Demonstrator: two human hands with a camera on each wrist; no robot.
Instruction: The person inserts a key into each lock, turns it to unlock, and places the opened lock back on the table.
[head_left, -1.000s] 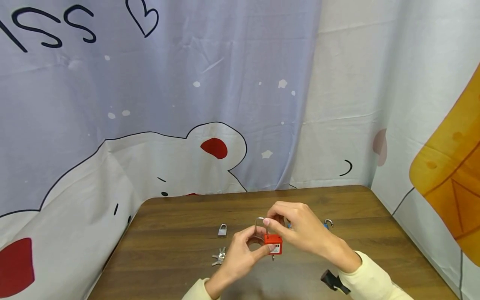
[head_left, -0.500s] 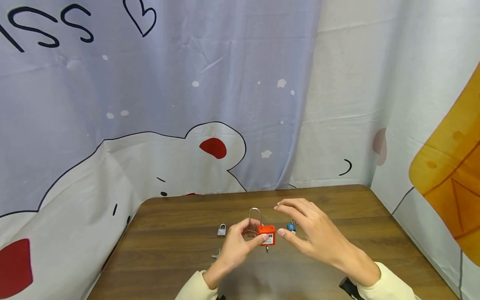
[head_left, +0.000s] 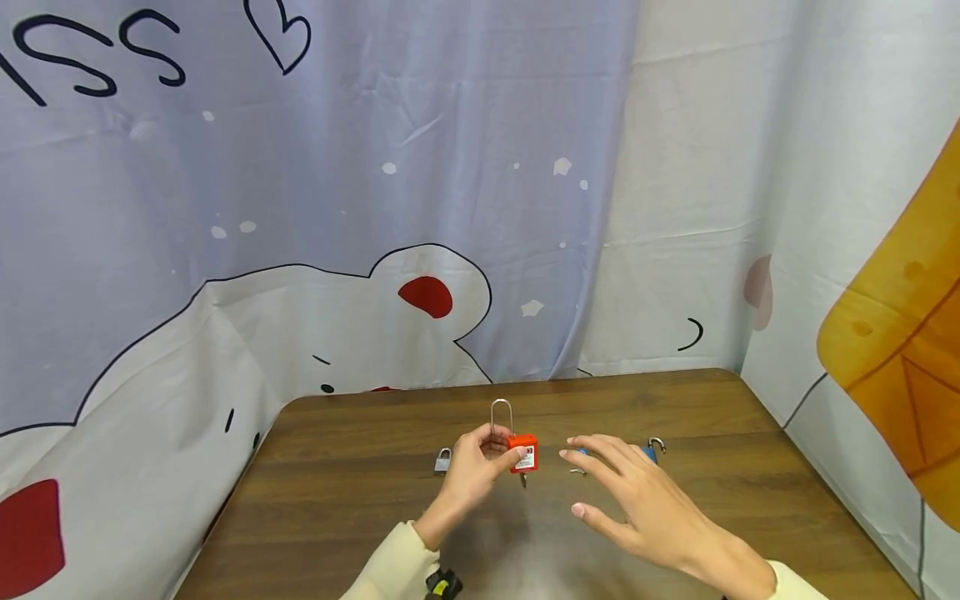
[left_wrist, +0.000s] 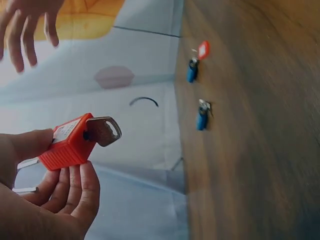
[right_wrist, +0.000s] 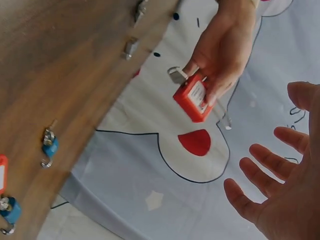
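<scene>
My left hand [head_left: 468, 471] grips a red padlock [head_left: 523, 452], thumb on its white label and fingers behind. The long metal shackle [head_left: 502, 402] points up; one leg meets the body and the other stands outside it to the left. A key [left_wrist: 103, 131] sticks out of the padlock's underside. My right hand [head_left: 641, 504] hangs in the air to the right of the padlock, fingers spread and holding nothing. Behind its fingers, a blue padlock [right_wrist: 50, 146] with a key lies on the table, largely hidden in the head view.
A second blue padlock [head_left: 649, 452] with its shackle open lies farther right, a red tag [left_wrist: 203, 49] beside it. A small silver padlock [head_left: 442, 463] lies left of my left hand. Loose keys [right_wrist: 140, 11] lie near it on the wooden table [head_left: 330, 500]. Printed curtains hang behind.
My right hand has let go of the shackle and moved right, its fingers spreading. My left hand has carried the red padlock slightly up and to the left.
</scene>
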